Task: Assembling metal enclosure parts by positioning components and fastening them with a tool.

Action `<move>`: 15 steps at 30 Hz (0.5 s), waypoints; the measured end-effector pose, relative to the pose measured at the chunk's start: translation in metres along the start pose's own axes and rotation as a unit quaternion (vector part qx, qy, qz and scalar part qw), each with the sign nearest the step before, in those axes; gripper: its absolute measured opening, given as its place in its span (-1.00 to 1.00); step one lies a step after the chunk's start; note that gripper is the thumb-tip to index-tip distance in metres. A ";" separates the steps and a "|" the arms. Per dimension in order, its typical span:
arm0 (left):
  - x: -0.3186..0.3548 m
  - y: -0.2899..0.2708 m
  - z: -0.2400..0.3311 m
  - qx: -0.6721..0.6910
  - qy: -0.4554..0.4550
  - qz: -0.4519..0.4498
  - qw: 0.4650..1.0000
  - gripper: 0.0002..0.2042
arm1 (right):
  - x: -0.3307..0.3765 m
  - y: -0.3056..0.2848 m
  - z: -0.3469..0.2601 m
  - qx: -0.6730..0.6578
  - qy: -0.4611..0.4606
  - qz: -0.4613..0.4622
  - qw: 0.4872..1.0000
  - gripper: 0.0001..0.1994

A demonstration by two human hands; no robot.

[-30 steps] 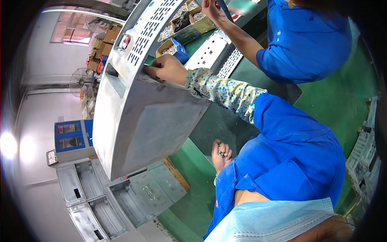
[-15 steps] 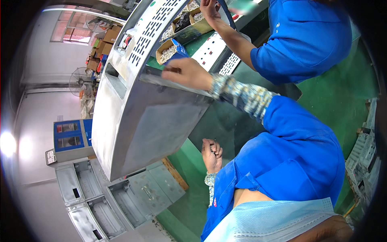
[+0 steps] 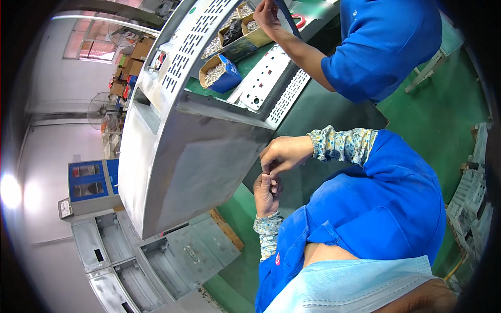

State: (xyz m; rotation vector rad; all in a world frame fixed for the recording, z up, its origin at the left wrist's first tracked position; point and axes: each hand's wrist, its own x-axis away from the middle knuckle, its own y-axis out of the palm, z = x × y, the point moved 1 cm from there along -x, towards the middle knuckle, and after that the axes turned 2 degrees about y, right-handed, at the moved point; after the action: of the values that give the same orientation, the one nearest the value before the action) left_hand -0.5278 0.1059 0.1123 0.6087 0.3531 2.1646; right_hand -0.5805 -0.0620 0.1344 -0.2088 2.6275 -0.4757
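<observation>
In front of the large grey metal housing [image 3: 203, 161], both my hands meet at their fingertips. My left hand [image 3: 266, 195] is closed with its thumb up, the fingers curled round something too small to make out. From the right, my right hand [image 3: 286, 154] reaches over to it with thumb and fingers pinched together. Whatever lies between the fingertips is hidden. The housing has a slotted white panel [image 3: 193, 44] along its top and a smooth side wall facing me. Neither hand touches the housing.
Opposite me a co-worker's hand [image 3: 267, 18] grips a dark strip. Behind the housing stand a blue box [image 3: 227, 78] of small parts and a tray [image 3: 245, 44] with several compartments. Grey metal cases [image 3: 172, 255] lie at lower left, with a blue cabinet [image 3: 88, 180] beyond.
My right hand has left the housing's upper edge and come back to my left hand. My left hand has risen slightly to meet it. The co-worker's arm has shifted a little.
</observation>
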 end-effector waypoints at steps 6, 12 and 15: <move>0.007 -0.005 -0.005 0.085 -0.019 0.021 0.996 -0.67 | -0.016 0.003 0.005 0.017 -0.021 -0.051 0.998 -0.87; 0.000 -0.007 -0.013 0.279 -0.024 0.016 0.960 -0.84 | -0.052 -0.043 0.024 0.070 -0.030 0.478 0.875 -0.92; -0.001 -0.009 -0.022 0.263 -0.022 -0.015 0.964 -0.83 | -0.077 -0.051 0.051 0.098 -0.036 0.522 0.846 -0.92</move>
State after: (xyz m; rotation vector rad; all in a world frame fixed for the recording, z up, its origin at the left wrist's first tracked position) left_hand -0.5332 0.1092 0.0893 0.9338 0.9217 2.0240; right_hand -0.4856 -0.1071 0.1417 1.1818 2.1554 -0.3074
